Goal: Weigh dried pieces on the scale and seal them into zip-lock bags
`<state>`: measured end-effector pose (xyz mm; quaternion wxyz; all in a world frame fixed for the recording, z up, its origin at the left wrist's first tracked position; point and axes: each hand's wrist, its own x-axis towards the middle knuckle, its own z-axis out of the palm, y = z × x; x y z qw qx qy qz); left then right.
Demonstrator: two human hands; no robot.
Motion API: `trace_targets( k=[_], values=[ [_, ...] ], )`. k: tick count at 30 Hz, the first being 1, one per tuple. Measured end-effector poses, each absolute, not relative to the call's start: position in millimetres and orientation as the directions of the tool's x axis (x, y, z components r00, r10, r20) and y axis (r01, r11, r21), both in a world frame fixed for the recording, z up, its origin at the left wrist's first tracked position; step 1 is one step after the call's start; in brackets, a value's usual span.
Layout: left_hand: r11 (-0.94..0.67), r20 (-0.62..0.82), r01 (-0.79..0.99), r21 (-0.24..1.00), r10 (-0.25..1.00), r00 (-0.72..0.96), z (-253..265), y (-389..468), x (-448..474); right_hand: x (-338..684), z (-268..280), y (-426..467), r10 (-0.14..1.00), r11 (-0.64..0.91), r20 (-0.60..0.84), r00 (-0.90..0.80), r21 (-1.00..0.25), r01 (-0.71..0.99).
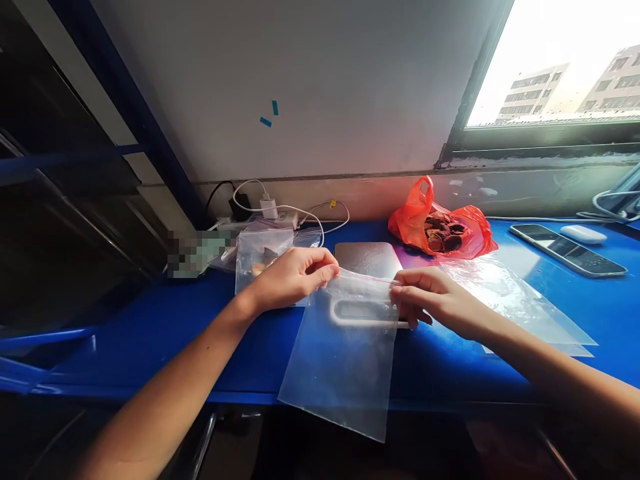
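- Two hands of mine share one clear bag [345, 367], which hangs in front of what looks like a silver-topped scale [370, 257], its lower end reaching past the front edge of the blue tabletop [150, 333].
- As far as I can judge, this bag is at its very start: it hangs flat, and I see nothing inside. Whether its mouth is parted yet, I cannot tell.
- Done, by the look of it: a small clear packet [263, 243] beyond my left hand [297, 273] has some brownish pieces in it, though I cannot make out what they are.
- Left over: dark dried pieces [443, 233] sit in the open red bag [407, 217] near the wall, and flat clear sleeves [515, 293] lie by my right forearm with no contents that I can see.
- My left hand pinches the bag's top edge near one corner, thumb against curled fingers, wrist bent, forearm slanting in from the lower left.
- My right hand [437, 297] grips the other corner between thumb and forefinger, the remaining fingers curling underneath, so the edge stretches nearly straight between both hands.
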<state>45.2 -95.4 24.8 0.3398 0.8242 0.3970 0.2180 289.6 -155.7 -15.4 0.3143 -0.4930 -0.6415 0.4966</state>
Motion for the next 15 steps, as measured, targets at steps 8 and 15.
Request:
trace_targets(
  k=[8, 15],
  values=[
    [-0.638, 0.147, 0.523, 0.565, 0.702, 0.697, 13.2, -95.4, 51.8, 297.0, -17.0, -151.5, 0.968, 0.196, 0.101, -0.230, -0.876, 0.440],
    [-0.897, 0.311, 0.430, 0.107, 0.441, 0.842, -5.4, -111.5, 69.5, 273.8, -28.1, -164.6, 0.889, 0.458, 0.305, -0.341, -0.598, 0.658]
  ],
)
